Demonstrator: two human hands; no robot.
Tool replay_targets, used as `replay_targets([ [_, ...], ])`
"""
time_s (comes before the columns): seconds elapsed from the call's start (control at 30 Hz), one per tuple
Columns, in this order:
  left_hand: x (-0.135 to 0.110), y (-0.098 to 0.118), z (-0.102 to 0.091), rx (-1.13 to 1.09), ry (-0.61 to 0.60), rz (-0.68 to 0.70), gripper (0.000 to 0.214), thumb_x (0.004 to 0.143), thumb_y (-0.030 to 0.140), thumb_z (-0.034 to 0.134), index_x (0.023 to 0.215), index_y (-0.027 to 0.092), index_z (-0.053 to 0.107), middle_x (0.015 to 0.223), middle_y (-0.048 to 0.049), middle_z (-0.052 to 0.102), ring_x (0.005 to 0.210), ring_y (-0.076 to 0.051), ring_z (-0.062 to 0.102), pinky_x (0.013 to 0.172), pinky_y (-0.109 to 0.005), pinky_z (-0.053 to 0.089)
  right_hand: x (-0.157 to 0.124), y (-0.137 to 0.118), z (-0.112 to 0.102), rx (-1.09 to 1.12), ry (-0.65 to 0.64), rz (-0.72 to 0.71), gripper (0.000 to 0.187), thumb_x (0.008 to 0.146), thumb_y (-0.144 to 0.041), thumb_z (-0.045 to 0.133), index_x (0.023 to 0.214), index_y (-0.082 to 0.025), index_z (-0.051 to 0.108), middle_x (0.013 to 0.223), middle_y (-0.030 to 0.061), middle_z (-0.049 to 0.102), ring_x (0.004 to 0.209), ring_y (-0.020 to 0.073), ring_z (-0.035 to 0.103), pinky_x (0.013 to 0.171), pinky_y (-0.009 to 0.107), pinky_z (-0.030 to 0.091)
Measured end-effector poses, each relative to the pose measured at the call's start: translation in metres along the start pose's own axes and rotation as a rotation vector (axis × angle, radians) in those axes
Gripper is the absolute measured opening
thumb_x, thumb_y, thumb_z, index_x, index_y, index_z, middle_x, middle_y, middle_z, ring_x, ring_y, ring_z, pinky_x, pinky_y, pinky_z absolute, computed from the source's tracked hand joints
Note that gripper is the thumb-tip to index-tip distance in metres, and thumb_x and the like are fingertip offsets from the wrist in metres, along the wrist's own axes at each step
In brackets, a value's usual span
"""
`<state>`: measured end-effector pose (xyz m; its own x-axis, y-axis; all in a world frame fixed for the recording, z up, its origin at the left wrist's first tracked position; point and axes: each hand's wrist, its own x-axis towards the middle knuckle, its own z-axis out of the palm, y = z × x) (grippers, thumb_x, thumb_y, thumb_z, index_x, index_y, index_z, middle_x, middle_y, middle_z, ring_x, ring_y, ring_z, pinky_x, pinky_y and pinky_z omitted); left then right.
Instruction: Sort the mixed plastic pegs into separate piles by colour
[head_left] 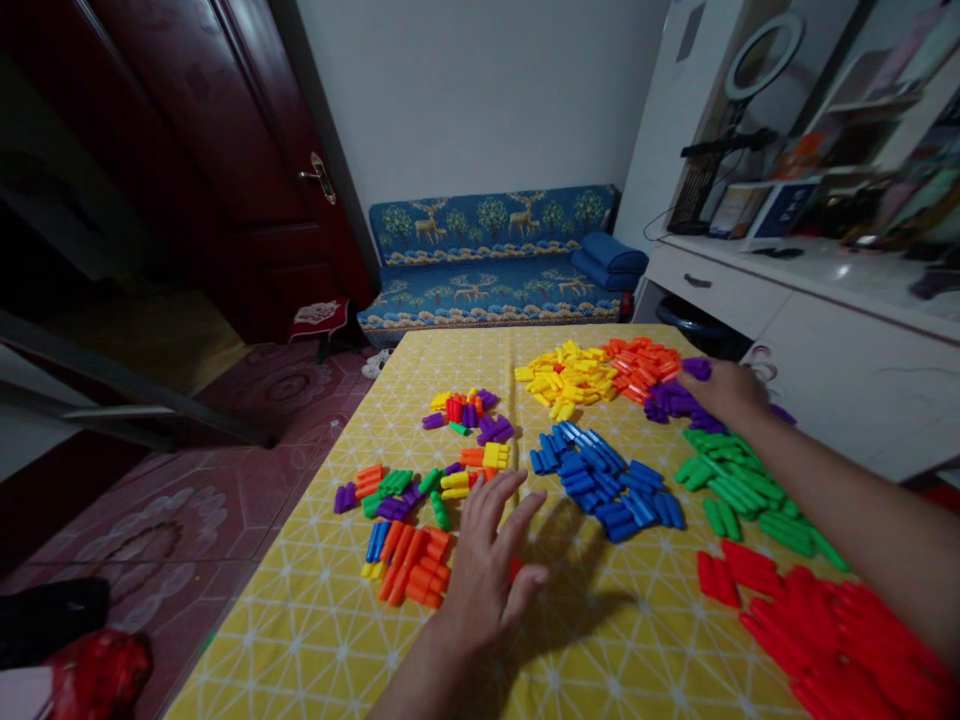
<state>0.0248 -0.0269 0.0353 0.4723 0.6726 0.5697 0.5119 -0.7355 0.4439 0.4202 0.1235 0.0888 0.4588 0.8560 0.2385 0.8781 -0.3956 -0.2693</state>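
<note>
My left hand [491, 555] hovers palm down over the near middle of the table, fingers spread, holding nothing. A small red piece shows partly behind its thumb. To its left lie mixed-colour bullet-shaped plastic building blocks, among them an orange cluster [415, 565] and green blocks [396, 483]. My right hand [724, 393] reaches to the pile of purple blocks [670, 402] at the far right. Its fingers are closed around a purple block [697, 368] at the fingertips; the grip is partly hidden.
Sorted piles hold yellow blocks [570, 372], orange blocks [639, 365], blue blocks [600, 478], green blocks [739, 485] and red blocks [847, 630]. They lie on a yellow patterned tablecloth [300, 640]. Beyond stands a blue sofa [487, 270]; a white cabinet [855, 360] is at right.
</note>
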Motion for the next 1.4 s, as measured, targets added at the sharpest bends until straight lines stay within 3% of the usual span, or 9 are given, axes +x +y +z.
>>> replay_targets([
  [0.1,-0.001,-0.001,0.000,-0.007,-0.003,-0.011,0.058,0.096,0.057,0.031,0.146,0.027,0.036,0.151,-0.0126,0.036,0.141,-0.029,0.030,0.114,-0.053,0.023,0.015,0.021,0.000,-0.110,-0.009,0.006,0.045,0.091,-0.043,0.053,0.127,-0.017,0.064,0.116,0.0254,0.063,0.104,0.0341,0.060,0.074,0.040,0.040],
  [0.3,-0.002,-0.003,-0.001,-0.009,-0.001,-0.034,0.058,0.096,0.057,0.031,0.145,0.027,0.037,0.151,-0.0132,0.036,0.140,-0.030,0.032,0.113,-0.053,0.025,0.017,0.034,0.030,-0.209,-0.105,-0.015,0.055,0.084,-0.055,0.060,0.128,-0.022,0.063,0.123,0.0247,0.058,0.106,0.0361,0.057,0.075,0.042,0.038],
  [0.67,0.003,-0.007,-0.001,0.073,0.092,-0.052,0.044,0.094,0.033,0.049,0.137,0.023,0.046,0.143,-0.0133,0.046,0.134,-0.027,0.040,0.110,-0.049,0.033,0.009,0.006,0.025,-0.244,-0.193,0.005,0.089,0.067,-0.068,0.071,0.137,-0.017,0.054,0.132,0.0304,0.052,0.123,0.0469,0.042,0.087,0.056,0.031],
  [0.77,0.008,-0.015,-0.015,0.151,0.179,-0.129,0.034,0.092,0.027,0.053,0.125,0.024,0.057,0.135,-0.0114,0.054,0.126,-0.025,0.048,0.107,-0.046,0.037,0.001,-0.010,0.021,-0.272,-0.151,-0.016,0.083,0.073,-0.069,0.064,0.136,-0.016,0.055,0.135,0.0275,0.051,0.129,0.0473,0.036,0.093,0.061,0.027],
  [0.87,0.007,-0.040,-0.045,0.278,0.315,-0.335,0.025,0.091,0.028,0.052,0.113,0.023,0.065,0.121,-0.0096,0.062,0.116,-0.024,0.055,0.102,-0.042,0.042,-0.030,-0.040,0.017,-0.193,-0.050,-0.208,0.067,0.085,-0.060,0.054,0.133,-0.013,0.056,0.136,0.0240,0.052,0.129,0.0421,0.040,0.100,0.058,0.029],
  [0.93,-0.002,-0.065,-0.068,0.389,0.388,-0.583,0.029,0.090,0.030,0.052,0.114,0.021,0.065,0.120,-0.0114,0.063,0.117,-0.027,0.054,0.105,-0.045,0.039,-0.065,-0.065,0.018,-0.045,0.012,-0.412,0.060,0.090,-0.053,0.050,0.133,-0.012,0.056,0.137,0.0212,0.052,0.128,0.0362,0.044,0.104,0.052,0.033],
  [1.07,-0.028,-0.110,-0.094,0.324,0.315,-1.011,0.057,0.081,0.032,0.061,0.134,0.012,0.052,0.128,-0.0191,0.059,0.127,-0.036,0.047,0.108,-0.054,0.033,-0.149,-0.119,0.034,0.317,-0.046,-0.714,0.048,0.089,-0.043,0.052,0.129,-0.017,0.058,0.137,0.0143,0.054,0.128,0.0281,0.047,0.109,0.044,0.036],
  [1.23,-0.031,-0.119,-0.079,0.023,0.153,-0.864,0.056,0.076,0.018,0.061,0.132,0.013,0.055,0.130,-0.0126,0.063,0.119,-0.025,0.059,0.104,-0.039,0.044,-0.221,-0.173,0.051,0.522,-0.259,-0.842,0.052,0.082,-0.014,0.049,0.133,-0.020,0.056,0.143,0.0075,0.050,0.133,0.0219,0.042,0.113,0.041,0.034],
  [1.4,-0.016,-0.099,-0.064,-0.235,0.011,-0.667,0.054,0.071,0.010,0.057,0.125,0.017,0.062,0.124,-0.0052,0.068,0.112,-0.019,0.064,0.100,-0.034,0.049,-0.239,-0.205,0.049,0.376,-0.415,-0.913,0.078,0.075,-0.015,0.059,0.148,-0.026,0.037,0.154,0.0047,0.037,0.142,0.0275,0.026,0.114,0.048,0.027],
])
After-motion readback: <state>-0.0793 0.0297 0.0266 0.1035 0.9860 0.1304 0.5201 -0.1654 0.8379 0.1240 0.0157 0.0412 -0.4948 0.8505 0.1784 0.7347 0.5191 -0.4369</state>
